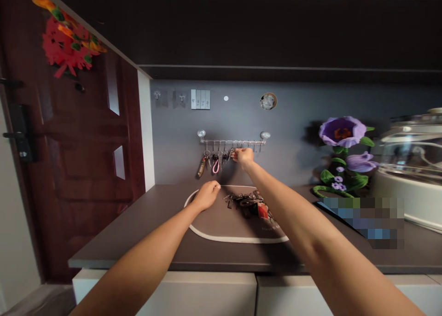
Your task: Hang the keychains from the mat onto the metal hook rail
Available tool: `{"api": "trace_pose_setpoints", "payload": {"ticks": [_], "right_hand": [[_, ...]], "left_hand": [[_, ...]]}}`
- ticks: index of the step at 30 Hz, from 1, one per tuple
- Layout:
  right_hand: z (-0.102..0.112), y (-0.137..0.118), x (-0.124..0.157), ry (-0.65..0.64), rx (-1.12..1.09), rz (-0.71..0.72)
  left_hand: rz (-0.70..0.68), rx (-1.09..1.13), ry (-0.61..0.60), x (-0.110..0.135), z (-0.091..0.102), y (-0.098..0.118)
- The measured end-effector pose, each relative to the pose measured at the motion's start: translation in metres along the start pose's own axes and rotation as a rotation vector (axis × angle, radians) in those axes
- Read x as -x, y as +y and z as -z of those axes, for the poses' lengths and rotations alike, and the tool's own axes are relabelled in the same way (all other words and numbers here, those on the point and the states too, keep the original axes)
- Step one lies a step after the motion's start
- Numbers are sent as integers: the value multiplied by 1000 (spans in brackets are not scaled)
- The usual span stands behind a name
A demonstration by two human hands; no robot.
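Note:
A clear hook rail (232,142) is fixed to the grey wall, with several bunches of keys (208,160) hanging from its left half. One bunch carries a brown tag (201,167), another a pink loop (216,164). My right hand (244,156) is up at the middle of the rail, its fingers pinched on keys at a hook. Closed fingers hide most of those keys. My left hand (207,194) is low over the left side of the oval mat (214,226), fingers curled; I cannot make out anything in them. A pile of keys (247,203) with a red tag lies on the mat.
Purple knitted flowers (341,134) and a white-based container with a clear cover (407,182) stand on the counter (120,228) at right. A blurred flat object (362,221) lies before them. A dark shelf (241,35) overhangs the counter. A brown door (79,178) is at left.

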State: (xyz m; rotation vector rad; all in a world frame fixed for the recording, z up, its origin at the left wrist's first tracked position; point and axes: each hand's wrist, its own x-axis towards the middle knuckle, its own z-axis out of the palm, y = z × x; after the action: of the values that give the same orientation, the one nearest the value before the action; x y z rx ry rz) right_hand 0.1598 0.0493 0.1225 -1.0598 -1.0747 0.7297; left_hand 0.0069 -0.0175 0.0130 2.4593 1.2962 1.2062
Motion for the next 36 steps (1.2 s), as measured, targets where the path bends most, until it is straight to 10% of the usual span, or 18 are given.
{"api": "trace_pose_setpoints", "payload": {"ticks": [22,36], "right_hand": [[15,9,11,-76,77,-58],[57,14,65,-234,65,-39]], "left_hand": [[156,22,-68,6,1,2],[302,-10,-243,-17,9,22]]}}
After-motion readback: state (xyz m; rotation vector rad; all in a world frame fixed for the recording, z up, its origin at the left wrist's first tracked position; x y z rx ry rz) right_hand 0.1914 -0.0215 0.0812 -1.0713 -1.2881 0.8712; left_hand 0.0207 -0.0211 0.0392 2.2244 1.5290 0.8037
